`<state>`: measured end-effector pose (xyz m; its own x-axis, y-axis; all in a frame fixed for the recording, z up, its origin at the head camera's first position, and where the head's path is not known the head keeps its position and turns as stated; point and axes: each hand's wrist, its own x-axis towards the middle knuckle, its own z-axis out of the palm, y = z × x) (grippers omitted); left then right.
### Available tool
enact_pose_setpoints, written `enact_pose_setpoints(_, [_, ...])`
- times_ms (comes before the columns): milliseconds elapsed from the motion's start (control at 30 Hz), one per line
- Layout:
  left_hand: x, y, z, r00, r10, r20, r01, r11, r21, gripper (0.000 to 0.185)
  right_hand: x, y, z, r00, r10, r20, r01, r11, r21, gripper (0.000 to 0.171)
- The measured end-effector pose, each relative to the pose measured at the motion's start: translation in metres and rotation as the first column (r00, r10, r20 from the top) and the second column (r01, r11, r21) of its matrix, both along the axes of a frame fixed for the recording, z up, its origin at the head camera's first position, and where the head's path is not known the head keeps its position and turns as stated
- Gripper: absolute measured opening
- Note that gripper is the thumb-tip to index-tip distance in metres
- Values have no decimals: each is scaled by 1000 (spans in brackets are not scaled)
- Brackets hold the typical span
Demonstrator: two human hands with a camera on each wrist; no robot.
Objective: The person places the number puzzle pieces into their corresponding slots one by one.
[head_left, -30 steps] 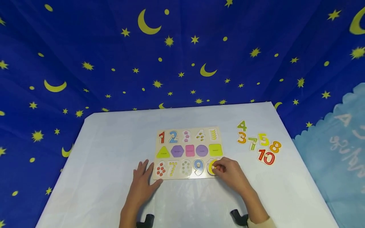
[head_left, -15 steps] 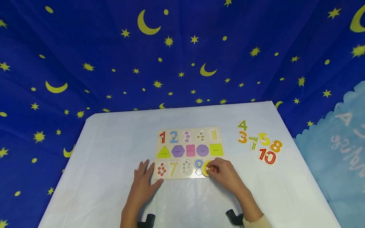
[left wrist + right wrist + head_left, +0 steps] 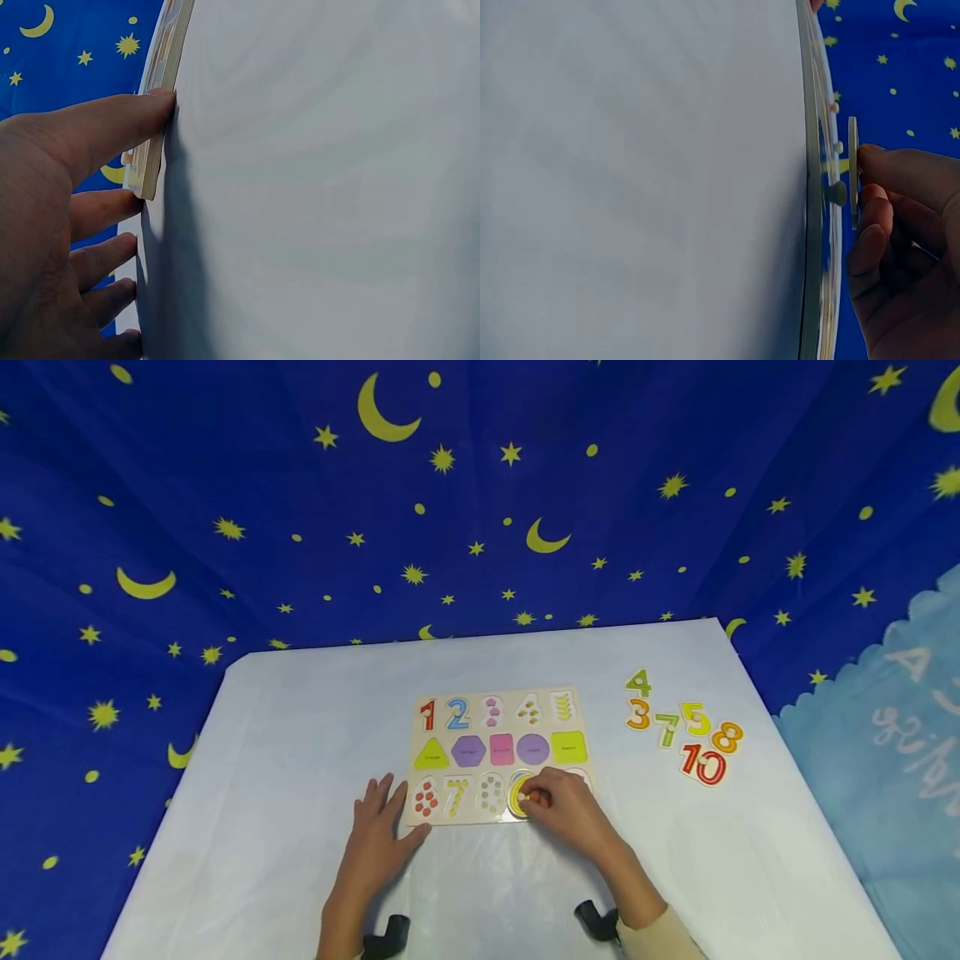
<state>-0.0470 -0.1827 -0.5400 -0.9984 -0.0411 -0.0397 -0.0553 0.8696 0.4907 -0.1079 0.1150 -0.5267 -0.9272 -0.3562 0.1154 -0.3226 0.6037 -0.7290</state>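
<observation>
Yellow wooden number piece [image 3: 519,795] pinched in right hand [image 3: 566,814], held just above wooden puzzle board [image 3: 498,756]; left hand [image 3: 378,835] flat, steadying board edge; six numbers [image 3: 686,731] loose on bench

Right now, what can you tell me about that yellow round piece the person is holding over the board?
The yellow piece is a flat, thin disc, seemingly painted wood, with a paler centre. The right hand pinches it, fingers curled round it. It hangs level above the puzzle board, over the bottom row's fourth slot, clear of the surface in the right wrist view.
</observation>
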Motion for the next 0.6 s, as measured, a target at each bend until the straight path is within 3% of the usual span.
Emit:
enact_pose_setpoints(367, [-2,2,4,996,20,84,-20,1000,7,79,-4,-12,1,1000,9,-26,-9,1000,-21,10])
enact_pose_setpoints(600, [-2,2,2,996,16,90,-16,1000,2,79,-7,-24,1,1000,15,-23,-16,999,-50,9])
